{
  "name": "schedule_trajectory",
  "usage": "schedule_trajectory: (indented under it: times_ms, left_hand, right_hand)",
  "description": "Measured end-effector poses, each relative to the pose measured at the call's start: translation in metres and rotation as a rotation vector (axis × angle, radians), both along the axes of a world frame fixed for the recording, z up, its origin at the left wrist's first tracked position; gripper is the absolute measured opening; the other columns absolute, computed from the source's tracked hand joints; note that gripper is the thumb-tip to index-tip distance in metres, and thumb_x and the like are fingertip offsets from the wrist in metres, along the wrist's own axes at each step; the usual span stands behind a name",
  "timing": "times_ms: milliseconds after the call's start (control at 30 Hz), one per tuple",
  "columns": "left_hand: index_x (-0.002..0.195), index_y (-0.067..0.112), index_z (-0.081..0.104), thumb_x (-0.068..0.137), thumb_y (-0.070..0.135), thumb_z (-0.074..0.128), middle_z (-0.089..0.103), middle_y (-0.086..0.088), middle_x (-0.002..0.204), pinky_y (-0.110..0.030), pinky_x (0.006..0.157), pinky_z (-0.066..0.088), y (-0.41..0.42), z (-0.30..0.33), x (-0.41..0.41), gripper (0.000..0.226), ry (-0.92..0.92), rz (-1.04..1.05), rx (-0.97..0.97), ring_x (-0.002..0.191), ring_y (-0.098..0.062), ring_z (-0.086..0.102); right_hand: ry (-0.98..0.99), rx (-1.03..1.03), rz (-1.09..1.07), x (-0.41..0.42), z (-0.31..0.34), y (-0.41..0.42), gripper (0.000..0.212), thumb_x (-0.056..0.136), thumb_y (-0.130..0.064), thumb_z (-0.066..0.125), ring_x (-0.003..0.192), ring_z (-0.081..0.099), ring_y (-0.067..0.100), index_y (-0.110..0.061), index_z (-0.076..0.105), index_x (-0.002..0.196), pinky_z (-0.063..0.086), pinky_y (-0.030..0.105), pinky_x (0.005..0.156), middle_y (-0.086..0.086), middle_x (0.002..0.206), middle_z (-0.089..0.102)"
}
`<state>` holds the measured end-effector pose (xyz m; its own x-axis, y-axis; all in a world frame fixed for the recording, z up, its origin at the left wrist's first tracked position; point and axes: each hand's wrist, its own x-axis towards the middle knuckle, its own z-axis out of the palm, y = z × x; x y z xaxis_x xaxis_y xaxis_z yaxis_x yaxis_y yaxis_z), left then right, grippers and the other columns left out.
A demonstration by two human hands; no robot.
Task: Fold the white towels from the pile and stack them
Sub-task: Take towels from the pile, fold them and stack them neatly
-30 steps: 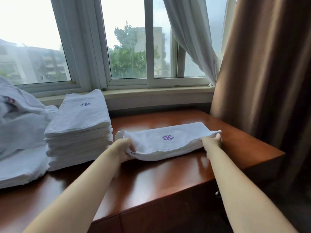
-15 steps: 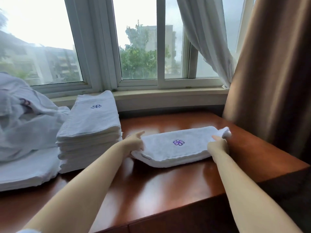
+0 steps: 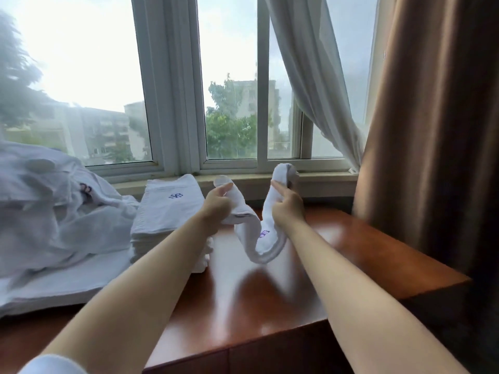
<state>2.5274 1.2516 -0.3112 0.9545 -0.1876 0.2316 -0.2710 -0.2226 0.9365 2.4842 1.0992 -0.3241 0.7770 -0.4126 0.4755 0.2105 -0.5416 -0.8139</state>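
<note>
A folded white towel [image 3: 255, 238] with a purple emblem hangs in a sagging U above the wooden table [image 3: 337, 255]. My left hand [image 3: 217, 205] grips its left end and my right hand [image 3: 287, 206] grips its right end, both lifted off the table. To the left stands a stack of folded white towels [image 3: 167, 211] with a purple emblem on top. Further left lies the loose pile of unfolded white towels [image 3: 54, 211].
A window with a white frame [image 3: 175, 103] runs behind the table, with a sill below it. A sheer white curtain [image 3: 310, 76] and a heavy brown curtain [image 3: 432, 130] hang at the right. The table's front edge drops off near me.
The towel lay flat on the table with my hands at its ends. Both hands have lifted it and drawn closer together, so its middle now sags.
</note>
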Motion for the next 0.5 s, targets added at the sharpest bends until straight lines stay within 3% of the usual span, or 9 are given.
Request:
schedule_trajectory:
  times_ms: [133, 333, 500]
  left_hand:
    - [0.14, 0.013, 0.05, 0.081, -0.018, 0.026, 0.043, -0.014, 0.146, -0.042, 0.113, 0.034, 0.029, 0.019, -0.021, 0.07, -0.031, 0.016, -0.12, 0.131, -0.032, 0.045]
    - [0.14, 0.011, 0.048, 0.081, -0.022, 0.028, 0.041, -0.015, 0.147, -0.043, 0.113, 0.035, 0.088, 0.051, -0.038, 0.07, -0.103, 0.047, -0.254, 0.132, -0.032, 0.044]
    - [0.148, 0.01, 0.035, 0.083, -0.023, 0.028, 0.032, -0.014, 0.153, -0.046, 0.115, 0.029, 0.142, 0.069, -0.04, 0.073, -0.164, 0.069, -0.267, 0.138, -0.033, 0.036]
  right_hand:
    - [-0.068, 0.003, 0.062, -0.015, 0.025, 0.032, 0.064, 0.08, 0.012, 0.033, 0.134, 0.04, 0.021, -0.01, 0.053, 0.137, 0.023, 0.007, 0.095, 0.01, 0.147, 0.043]
    - [-0.165, -0.054, 0.171, -0.027, 0.062, 0.095, 0.058, 0.086, 0.01, 0.032, 0.137, 0.036, 0.021, -0.009, 0.05, 0.138, 0.026, 0.017, 0.108, 0.009, 0.149, 0.039]
    - [-0.222, -0.072, 0.247, -0.008, 0.078, 0.149, 0.057, 0.086, 0.01, 0.032, 0.136, 0.037, 0.02, -0.008, 0.052, 0.136, 0.026, 0.016, 0.108, 0.007, 0.148, 0.039]
